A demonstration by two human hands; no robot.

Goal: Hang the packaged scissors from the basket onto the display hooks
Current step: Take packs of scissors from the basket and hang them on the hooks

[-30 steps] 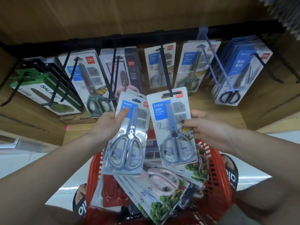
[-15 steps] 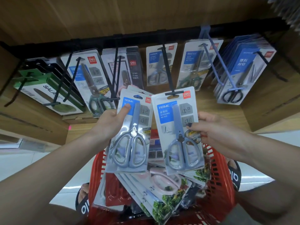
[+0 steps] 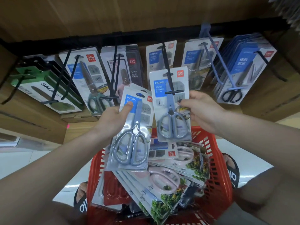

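Observation:
My right hand (image 3: pixel 200 111) pinches the right edge of a blue-grey scissors pack (image 3: pixel 170 108). The pack's hang hole is threaded onto the black centre hook (image 3: pixel 168 73), past the hook's crossbar tip. My left hand (image 3: pixel 113 120) grips a small stack of the same blue-grey scissors packs (image 3: pixel 133 132), thumb on the front label, held below and left of that hook. Underneath sits the red basket (image 3: pixel 217 181), holding several more packs, some with pink-handled scissors (image 3: pixel 164 179).
A black rail (image 3: pixel 146 35) carries a row of hooks with hung packs: green salad tools (image 3: pixel 45 93) far left, teal-handled scissors (image 3: pixel 90 82), a dark pack (image 3: pixel 128 67), more scissors on a blue hook (image 3: pixel 215 60) and a thick blue stack (image 3: pixel 246 69) right. A wooden panel lies behind.
My right hand has pushed its pack up and along the centre hook, so the hook tip now shows in front of the card. My left hand's stack rose slightly.

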